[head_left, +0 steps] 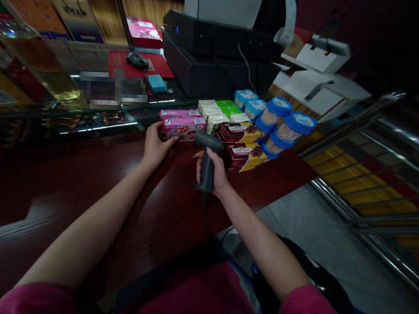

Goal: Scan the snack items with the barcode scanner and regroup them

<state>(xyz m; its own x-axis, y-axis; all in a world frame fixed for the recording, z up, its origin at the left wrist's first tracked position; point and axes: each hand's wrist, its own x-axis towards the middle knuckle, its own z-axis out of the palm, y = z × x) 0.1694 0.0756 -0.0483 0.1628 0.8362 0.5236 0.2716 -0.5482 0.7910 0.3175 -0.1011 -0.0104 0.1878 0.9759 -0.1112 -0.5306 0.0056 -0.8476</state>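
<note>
My right hand point(218, 172) is wrapped round the handle of a dark grey barcode scanner point(206, 168), its head up and its cable hanging down. At the left end of a row of goods, my left hand point(156, 146) has its thumb and fingers around the near corner of a pink box point(184, 130). Another pink box stands behind it. To their right are small cream boxes point(213, 116) and a green one point(227, 107). Dark red and yellow chocolate-biscuit packs point(244, 157) lie in stacks just right of the scanner. Blue-lidded tubs point(279, 106) stand stacked at the right end.
Behind the goods stands a black cash-register unit point(216, 69) with a white cable. A mouse point(136, 60) lies on a red mat point(164, 71), near a light-blue block point(157, 83). A bottle point(43, 62) stands left. A metal rail rack point(364, 113) is beyond the counter's right edge.
</note>
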